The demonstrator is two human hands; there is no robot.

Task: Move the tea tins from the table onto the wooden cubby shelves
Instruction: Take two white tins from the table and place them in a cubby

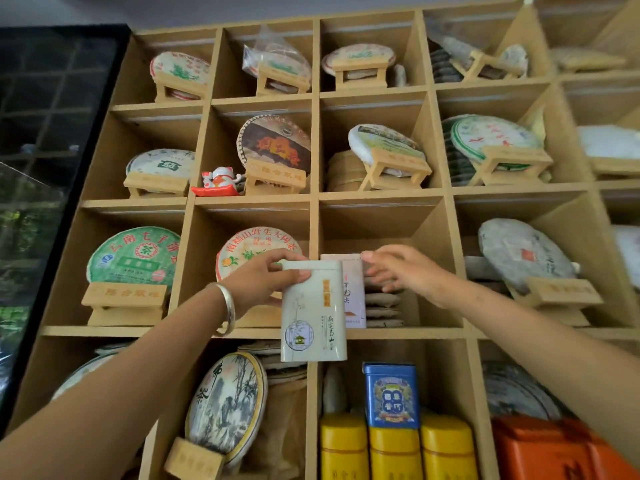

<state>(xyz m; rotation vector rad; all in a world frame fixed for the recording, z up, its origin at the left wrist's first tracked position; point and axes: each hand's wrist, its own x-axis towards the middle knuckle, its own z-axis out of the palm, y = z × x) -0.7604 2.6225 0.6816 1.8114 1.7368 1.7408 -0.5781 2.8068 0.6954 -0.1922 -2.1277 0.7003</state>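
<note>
While your left hand grips the pale green tea tin by its top corner, thumb on the front face and fingers over the lid edge, the tin hangs upright with its long axis vertical, lid up and printed front facing you. It sits in front of the shelf edge of the wooden cubby shelves, its lower half overlapping the row below, so it is held in the air and not resting on any board. Just behind it and to the right, a pinkish white tin stands upright in the middle cubby, also with its long axis vertical, beside a low stack of flat tea cakes. Your right hand reaches toward that tin's top right corner with fingers loosely spread, closed on nothing; whether the fingertips touch it, you cannot tell. A silver bangle circles your left wrist. Below, a blue tin stands on three yellow tins, with an orange box to the right. The other cubbies hold round wrapped tea cakes on small wooden stands, and a dark glass panel runs along the far left.
</note>
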